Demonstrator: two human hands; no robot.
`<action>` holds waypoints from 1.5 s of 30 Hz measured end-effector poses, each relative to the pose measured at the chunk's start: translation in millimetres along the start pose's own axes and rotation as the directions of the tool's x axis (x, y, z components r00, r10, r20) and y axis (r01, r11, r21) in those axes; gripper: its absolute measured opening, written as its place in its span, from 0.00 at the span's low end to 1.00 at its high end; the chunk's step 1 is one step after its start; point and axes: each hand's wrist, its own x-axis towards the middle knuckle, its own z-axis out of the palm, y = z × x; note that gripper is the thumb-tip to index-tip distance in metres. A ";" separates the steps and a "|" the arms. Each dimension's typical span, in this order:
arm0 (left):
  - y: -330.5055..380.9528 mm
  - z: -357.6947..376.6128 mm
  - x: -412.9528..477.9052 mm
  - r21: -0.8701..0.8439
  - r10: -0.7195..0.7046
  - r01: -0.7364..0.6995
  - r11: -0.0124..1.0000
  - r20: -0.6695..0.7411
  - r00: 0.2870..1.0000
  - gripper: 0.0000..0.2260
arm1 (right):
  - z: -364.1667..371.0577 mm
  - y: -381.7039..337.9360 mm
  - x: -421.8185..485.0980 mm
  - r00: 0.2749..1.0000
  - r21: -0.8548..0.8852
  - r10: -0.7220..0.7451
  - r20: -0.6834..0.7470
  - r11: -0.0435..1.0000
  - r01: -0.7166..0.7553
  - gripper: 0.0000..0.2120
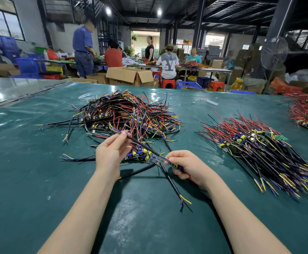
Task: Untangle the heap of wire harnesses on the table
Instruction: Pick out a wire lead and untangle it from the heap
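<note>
I am holding one harness up between my two hands, just in front of the heap (127, 114) on the green table (30, 180). My left hand (111, 153) is pinching the black cable (143, 145) near its far end, thumb and fingertips pressed together on it. My right hand (189, 167) is curling round the small board (175, 165) at the other end and gripping it. The cable is running straight from one hand to the other.

To do this well, I think I should be pulling slowly and gently, not yanking. I should be lifting the cable up and towards me while watching the heap. If other wires are rising with it, I should be stopping and sliding them off. Once free, it probably belongs on the neat pile (259, 149) to the right, lying the same way as the rest.

Some things I am not seeing well. My right hand is hiding most of the small board. I cannot tell whether the cable's far tip is caught in the heap. Another board (140, 154) is lying under the cable, and I cannot tell if it is hooked to mine. A red pile (307, 110) is getting cut off at the right edge.
</note>
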 end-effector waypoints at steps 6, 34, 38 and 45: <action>3.7 -7.1 8.6 -0.203 -0.180 0.159 0.966 -0.091 0.979 0.09 | 3.3 -3.6 -2.1 0.997 0.044 -0.009 0.077 0.999 0.005 0.14; -24.5 29.0 -21.9 0.364 -0.064 -0.032 0.931 0.247 0.967 0.06 | 21.8 -10.4 0.4 0.993 0.178 0.041 -0.107 0.984 -0.021 0.14; -24.7 23.6 -25.4 0.401 -0.033 -0.049 0.915 0.196 0.980 0.09 | 25.2 -12.7 1.5 0.989 0.210 0.050 -0.142 0.977 -0.019 0.11; -21.8 27.3 -25.1 0.257 -0.089 0.054 0.965 0.127 0.988 0.09 | 29.4 -18.0 -1.1 0.992 0.271 0.054 -0.115 0.962 -0.021 0.10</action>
